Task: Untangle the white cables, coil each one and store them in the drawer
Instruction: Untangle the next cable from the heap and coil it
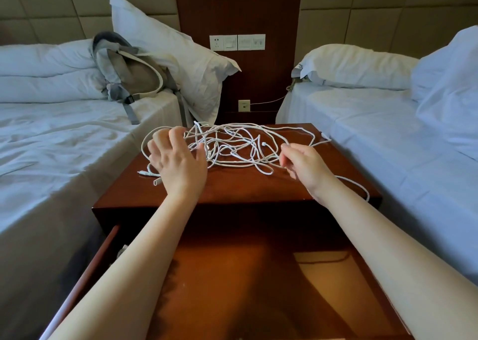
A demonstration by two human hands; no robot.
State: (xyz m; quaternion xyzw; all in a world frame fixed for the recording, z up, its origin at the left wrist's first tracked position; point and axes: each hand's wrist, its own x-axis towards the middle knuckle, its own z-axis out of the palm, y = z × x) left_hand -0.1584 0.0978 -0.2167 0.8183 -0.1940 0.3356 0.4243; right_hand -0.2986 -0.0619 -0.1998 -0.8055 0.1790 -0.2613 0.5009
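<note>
- Left hand hovers palm down, its fingers spread and loosely curved.
- Right hand curls its fingers, pinching a thin white cable.
- Both bare forearms reach forward.

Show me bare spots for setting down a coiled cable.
Nightstand top: bare strip along the front edge, between left hand and right hand. Open drawer: bare floor between the forearms. Crowded: white cables cover back and middle.

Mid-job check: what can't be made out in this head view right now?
Head view, count of white cables: strands overlap in the tangle.
Head view, whether left hand or right hand grips a strand: curled fingers hide the contact.
Head view, drawer contents: forearms cover part, bottom edge cuts off its front.
</note>
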